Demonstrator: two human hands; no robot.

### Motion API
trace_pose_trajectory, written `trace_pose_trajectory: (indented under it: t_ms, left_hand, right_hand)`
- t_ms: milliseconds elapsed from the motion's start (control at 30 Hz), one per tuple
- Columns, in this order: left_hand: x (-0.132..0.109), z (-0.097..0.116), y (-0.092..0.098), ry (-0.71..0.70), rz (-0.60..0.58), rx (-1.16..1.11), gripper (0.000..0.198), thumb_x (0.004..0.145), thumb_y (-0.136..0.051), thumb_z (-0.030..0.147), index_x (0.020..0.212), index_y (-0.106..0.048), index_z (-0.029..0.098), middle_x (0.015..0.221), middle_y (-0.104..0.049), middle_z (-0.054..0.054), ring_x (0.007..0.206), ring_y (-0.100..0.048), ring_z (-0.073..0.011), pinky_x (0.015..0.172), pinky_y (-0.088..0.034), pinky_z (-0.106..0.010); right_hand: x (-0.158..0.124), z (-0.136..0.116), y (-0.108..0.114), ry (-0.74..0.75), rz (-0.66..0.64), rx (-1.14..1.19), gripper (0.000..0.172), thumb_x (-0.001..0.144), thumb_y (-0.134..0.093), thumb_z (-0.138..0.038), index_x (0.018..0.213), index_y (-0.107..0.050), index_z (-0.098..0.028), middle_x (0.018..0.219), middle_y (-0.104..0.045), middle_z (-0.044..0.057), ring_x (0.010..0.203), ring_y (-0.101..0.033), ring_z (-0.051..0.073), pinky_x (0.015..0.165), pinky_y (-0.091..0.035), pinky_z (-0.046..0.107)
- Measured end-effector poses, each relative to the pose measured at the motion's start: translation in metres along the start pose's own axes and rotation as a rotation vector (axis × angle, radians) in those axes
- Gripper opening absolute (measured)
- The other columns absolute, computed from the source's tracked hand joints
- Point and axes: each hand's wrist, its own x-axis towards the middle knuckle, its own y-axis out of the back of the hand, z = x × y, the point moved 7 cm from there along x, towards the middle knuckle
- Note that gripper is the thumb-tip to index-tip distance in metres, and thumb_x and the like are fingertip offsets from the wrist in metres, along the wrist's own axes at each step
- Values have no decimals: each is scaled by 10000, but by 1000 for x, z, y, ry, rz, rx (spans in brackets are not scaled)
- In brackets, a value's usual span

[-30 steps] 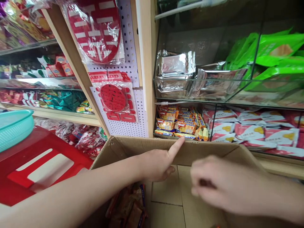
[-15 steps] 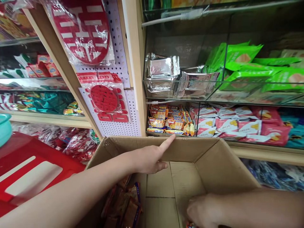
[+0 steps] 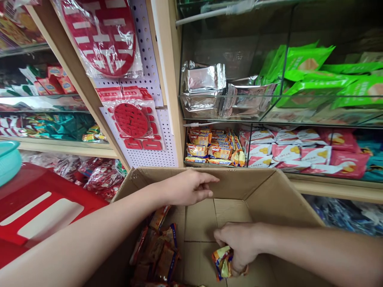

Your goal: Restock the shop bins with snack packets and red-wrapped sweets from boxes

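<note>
R hand [image 3: 239, 245] clenched on crinkly foil packets [image 3: 222, 263] in cardboard box [image 3: 269, 199]; L hand [image 3: 188, 187] half-open, empty.

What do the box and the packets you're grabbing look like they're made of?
Box: brown cardboard by the look of it, matte, with folded flaps and seams across its floor. Packets in the right hand: probably thin plastic film, glossy and crinkled, printed in orange and yellow.

Bare left arm [image 3: 98, 229] stretches forward, left hand [image 3: 188, 186] palm down with fingers loosely extended, while the right hand [image 3: 239, 245], lower and nearer, curls its fingers closed.
</note>
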Motion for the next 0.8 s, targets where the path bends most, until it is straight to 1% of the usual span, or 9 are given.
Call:
trace_pose_trajectory:
  t_ms: [100,167,267,433,500,567,633,700,800]
  left_hand:
    - [-1,0,-10,-1,-64,-7,431,787,-477,238,1209,-455,155,890,-647,-57,716,-578,-121,664,-440,-225]
    - [-1,0,-14,-10,-84,21,430,782,-485,251,1200,-469,150,905,-649,-73,736,-585,-136,671,-441,-239]
    - [-1,0,-18,-13,-96,47,428,784,-481,259,1197,-475,149,922,-651,-85,759,-590,-149,684,-441,-253]
    - [-3,-4,-17,32,-111,-25,442,782,-486,281,1205,-464,154,973,-634,-89,792,-589,-149,707,-437,-254]
    - [-6,-8,-21,107,-192,-121,553,747,-540,302,1257,-391,154,1055,-597,-106,830,-585,-157,702,-442,-253]
    - [-10,-10,-26,170,-296,-223,723,662,-638,319,1291,-319,162,1108,-562,-112,901,-568,-181,712,-445,-264]
    - [-11,-6,-30,148,-357,-309,764,577,-710,312,1243,-365,166,1098,-556,-90,968,-534,-200,765,-433,-286]
    - [-8,2,-30,57,-330,-426,632,586,-710,282,1145,-438,162,1041,-560,-55,977,-513,-182,820,-407,-294]
    - [-2,11,-28,-20,-234,-668,502,687,-624,197,1142,-415,166,964,-538,-25,882,-513,-127,792,-416,-275]
  right_hand:
    - [3,-1,-1,40,16,102,455,497,-663,-385,914,-597,-217,720,-551,-24,576,-458,125,399,-253,194]
    - [2,-5,1,67,17,149,393,535,-653,-384,888,-608,-218,705,-538,-32,571,-442,111,414,-259,187]
    - [-1,-12,5,103,19,166,294,585,-637,-317,856,-627,-205,692,-541,-33,573,-438,101,437,-277,182]
    - [-4,-16,13,172,37,170,240,607,-612,-205,846,-638,-201,658,-551,-35,561,-451,94,457,-300,179]
    - [-9,-15,28,183,113,187,198,620,-604,-199,816,-632,-200,645,-555,-33,563,-460,95,467,-303,183]
    - [-19,-13,53,190,257,235,129,652,-577,-191,775,-614,-183,658,-565,-22,584,-476,99,496,-320,191]
    - [-33,-9,81,205,421,350,77,690,-529,-171,749,-578,-161,681,-571,-8,609,-493,101,533,-348,199]
    - [-47,-2,102,207,546,517,66,722,-487,-166,760,-539,-154,684,-566,-3,614,-499,100,556,-372,207]
    - [-57,11,114,173,641,748,82,748,-469,-213,793,-506,-155,676,-547,-7,605,-495,101,564,-394,223]
